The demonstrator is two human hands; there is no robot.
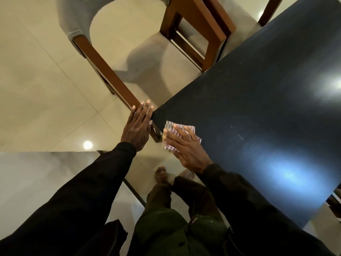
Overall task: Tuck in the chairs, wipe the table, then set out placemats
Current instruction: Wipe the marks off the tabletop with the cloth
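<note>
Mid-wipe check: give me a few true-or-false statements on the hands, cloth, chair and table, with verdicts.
1. The right hand presses the cloth flat on the table. True.
2. The cloth lies at the middle of the table. False: it is by the near corner.
3. The left hand rests, fingers straight, on the wooden rail of the chair. True.
4. Placemats are already laid out. False: none shows on the visible tabletop.
5. The left hand holds a second cloth. False: it holds nothing.
</note>
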